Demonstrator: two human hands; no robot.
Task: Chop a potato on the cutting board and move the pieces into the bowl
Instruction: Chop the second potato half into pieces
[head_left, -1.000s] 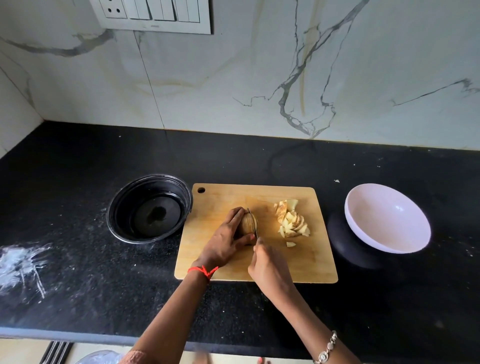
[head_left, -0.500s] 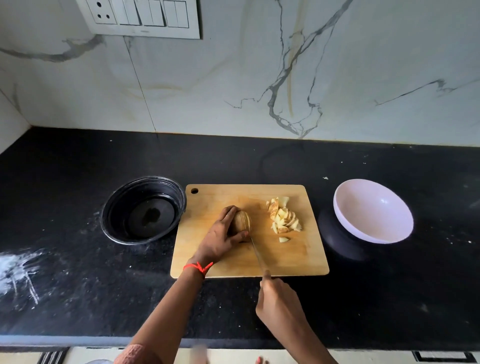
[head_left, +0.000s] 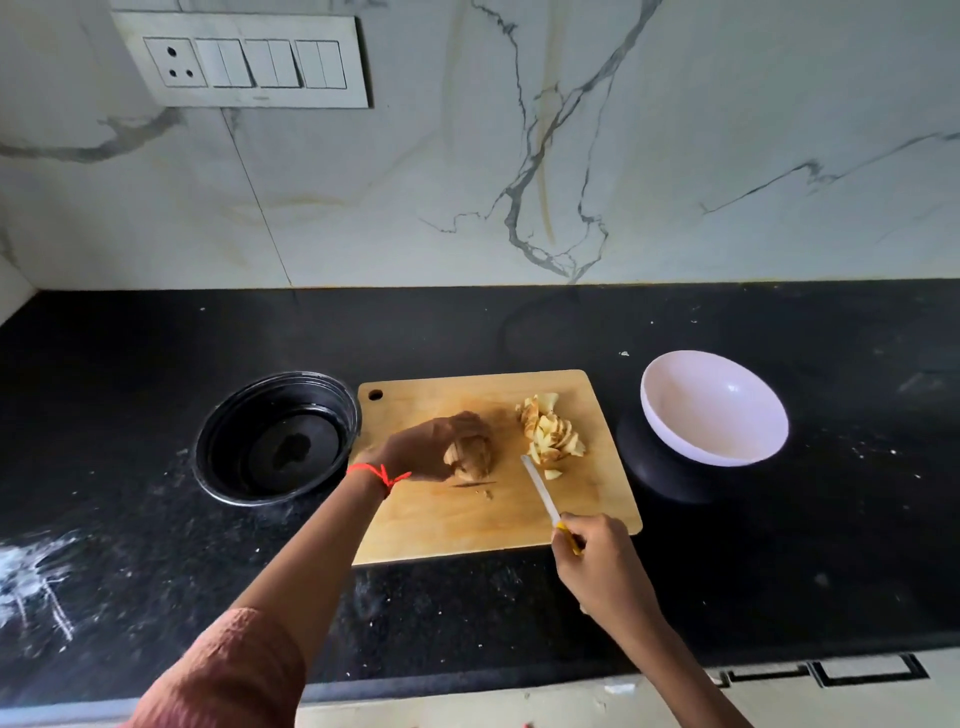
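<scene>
A wooden cutting board (head_left: 447, 525) lies on the black counter. My left hand (head_left: 426, 449) grips the sliced part of a brown potato (head_left: 472, 457) at the board's middle and holds it slightly lifted. A pile of chopped potato pieces (head_left: 550, 434) sits on the board's right side. My right hand (head_left: 597, 556) holds a yellow-handled knife (head_left: 543, 493) at the board's near right corner, its blade pointing toward the pile. A white bowl (head_left: 714, 408) stands empty to the right of the board.
A black round container (head_left: 275, 436) sits left of the board, touching its edge. The white bowl rests tilted on a dark round base (head_left: 660, 473). White powder smears (head_left: 36, 577) mark the counter's left. A marble wall with a switch plate (head_left: 244, 62) rises behind.
My right hand drew the knife back out of the potato toward the board's near right corner. My left hand turned and gathered the sliced potato. The head camera tilted up.
</scene>
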